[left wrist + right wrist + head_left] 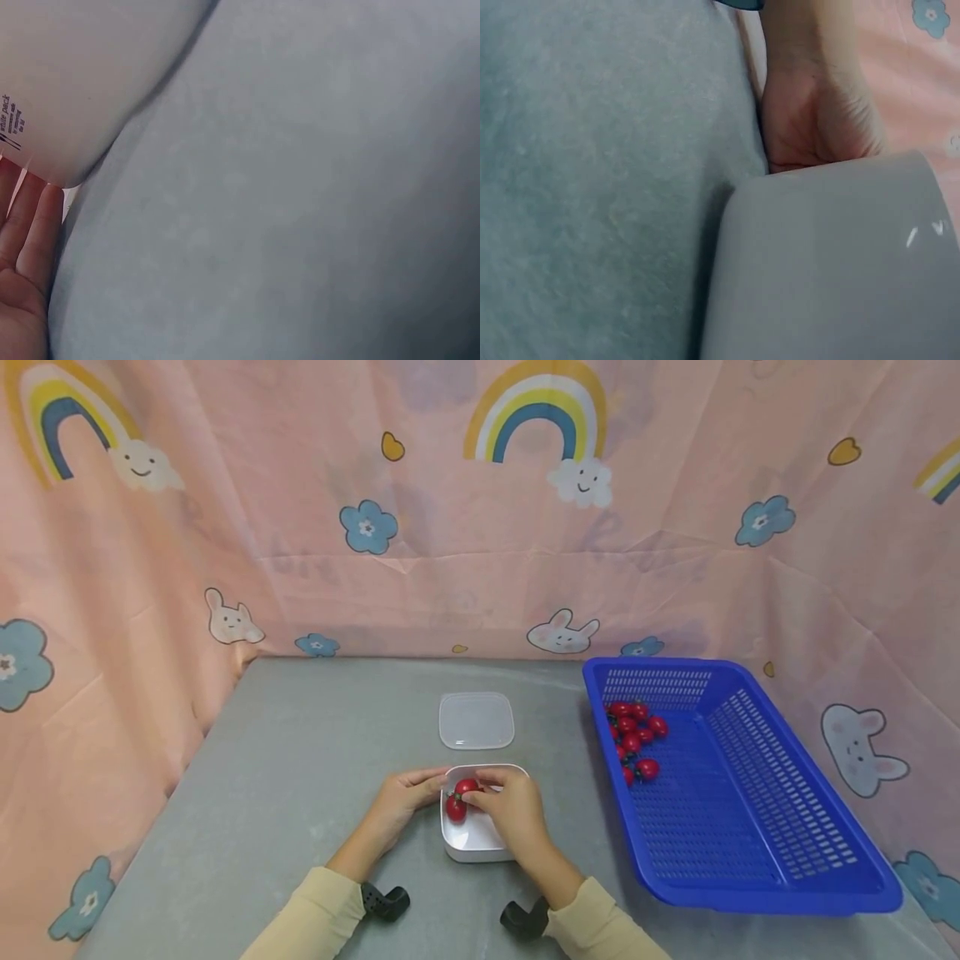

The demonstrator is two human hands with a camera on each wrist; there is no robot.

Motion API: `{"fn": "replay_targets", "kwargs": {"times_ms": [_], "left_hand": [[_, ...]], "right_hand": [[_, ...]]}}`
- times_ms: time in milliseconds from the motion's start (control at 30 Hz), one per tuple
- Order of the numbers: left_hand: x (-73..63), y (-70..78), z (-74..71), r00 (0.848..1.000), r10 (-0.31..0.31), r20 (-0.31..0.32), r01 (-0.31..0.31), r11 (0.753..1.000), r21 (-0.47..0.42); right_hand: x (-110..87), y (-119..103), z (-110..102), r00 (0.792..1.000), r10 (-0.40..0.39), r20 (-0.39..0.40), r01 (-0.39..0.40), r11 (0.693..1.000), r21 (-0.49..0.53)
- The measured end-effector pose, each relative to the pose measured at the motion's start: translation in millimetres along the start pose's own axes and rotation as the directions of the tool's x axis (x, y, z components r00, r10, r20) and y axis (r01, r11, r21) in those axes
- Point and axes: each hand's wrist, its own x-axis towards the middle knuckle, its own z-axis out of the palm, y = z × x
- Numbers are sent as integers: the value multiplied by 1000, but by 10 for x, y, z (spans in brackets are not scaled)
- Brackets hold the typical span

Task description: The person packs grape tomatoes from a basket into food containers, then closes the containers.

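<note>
A small white box (471, 842) stands uncovered on the table, with red cherry tomatoes (456, 810) at its left inside. My right hand (517, 810) reaches over the right rim and pinches a cherry tomato (467, 787) between thumb and fingertips, partly hiding it. At the far left corner, my left hand (397, 806) rests against the outer wall. The left wrist view has its fingers (39, 232) extended along the box (82, 82), which bears small dark print. In the right wrist view, the left hand (810, 124) shows beyond the box wall (832, 255).
Behind the box lies a clear lid (476, 721) on the grey table (322, 735). A large blue basket (720, 835) stands at the right, with several cherry tomatoes (632, 742) along its left side. A pink patterned curtain (465, 568) hangs behind the table.
</note>
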Motion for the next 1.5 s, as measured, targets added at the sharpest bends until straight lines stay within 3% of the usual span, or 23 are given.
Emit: {"fn": "replay_targets", "kwargs": {"times_ms": [200, 433, 633, 833, 1033, 1333, 1500], "left_hand": [[-2, -8, -2, 1000, 8, 3, -8, 1000, 17], [-7, -3, 1, 1000, 5, -4, -5, 1000, 21], [-7, -2, 1, 1000, 0, 1, 0, 1000, 7], [-10, 2, 3, 1000, -2, -1, 2, 1000, -3], [-10, 6, 3, 1000, -1, -2, 1, 1000, 2], [-6, 11, 16, 1000, -2, -1, 2, 1000, 0], [-6, -2, -3, 1000, 1, 1, -1, 1000, 10]], "right_hand": [[-8, -67, -143, 1000, 13, -10, -12, 1000, 29], [-13, -305, -468, 1000, 24, -14, -23, 995, 101], [38, -568, -838, 996, 72, 52, -77, 991, 106], [162, -679, -1202, 992, 41, 119, -51, 996, 80], [293, -660, -1455, 997, 21, 80, -26, 998, 61], [523, -406, -1814, 994, 99, 37, -98, 995, -34], [675, -216, -1967, 988, 147, 42, -147, 989, -5]]}}
